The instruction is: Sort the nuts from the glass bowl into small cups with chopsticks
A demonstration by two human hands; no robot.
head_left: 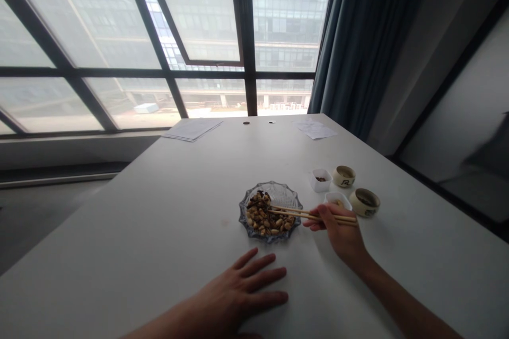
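Observation:
My right hand point(338, 230) is closed around a pair of wooden chopsticks point(292, 211). Their tips reach into a scalloped clear glass dish point(284, 192), among a mix of nuts point(265, 221) and darker pieces. Whether the tips pinch any piece is too small to tell. My left hand point(246, 286) lies flat on the white table, fingers spread, just in front of the dish, and holds nothing. Beyond my right hand stands a small white cup point(338, 198) with pale yellowish pieces, partly hidden by the hand.
Another white cup point(320, 185) holds a few dark bits. To its right stand a cream round bowl point(344, 179) and a second cream bowl point(366, 207), both with dark markings. Paper sheets point(193, 130) and more papers point(316, 130) lie at the table's far end, before the windows.

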